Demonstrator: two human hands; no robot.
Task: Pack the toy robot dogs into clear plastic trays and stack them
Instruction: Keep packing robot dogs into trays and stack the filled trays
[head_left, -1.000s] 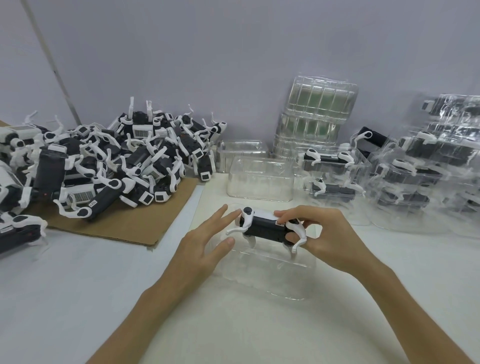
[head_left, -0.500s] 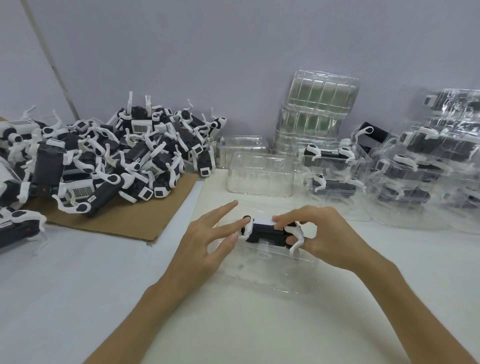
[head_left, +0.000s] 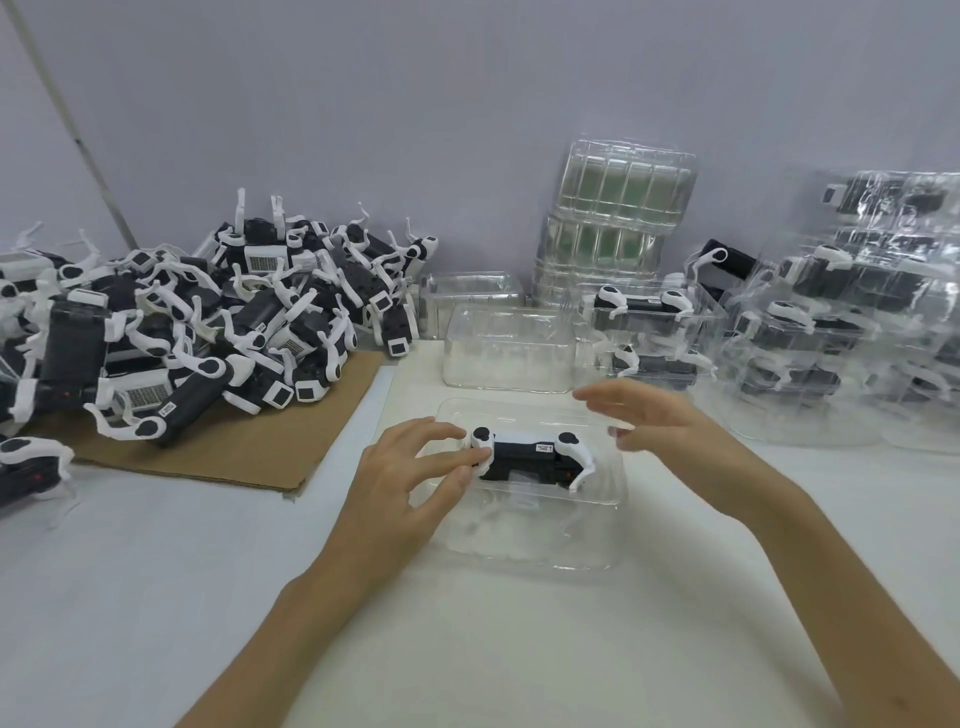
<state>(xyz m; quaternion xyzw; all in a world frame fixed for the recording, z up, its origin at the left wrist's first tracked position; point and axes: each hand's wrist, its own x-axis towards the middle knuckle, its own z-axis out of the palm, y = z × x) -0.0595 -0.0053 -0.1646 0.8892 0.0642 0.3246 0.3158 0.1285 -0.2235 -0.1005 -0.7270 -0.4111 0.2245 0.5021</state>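
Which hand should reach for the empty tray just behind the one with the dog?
Right, probably: the right hand hovers open nearest the empty tray, while the left hand touches the toy dog.

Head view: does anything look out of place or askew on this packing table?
One loose toy dog lies tilted behind the filled trays, apart from the pile. The empty tray stack has its top block shifted sideways. Nothing looks damaged.
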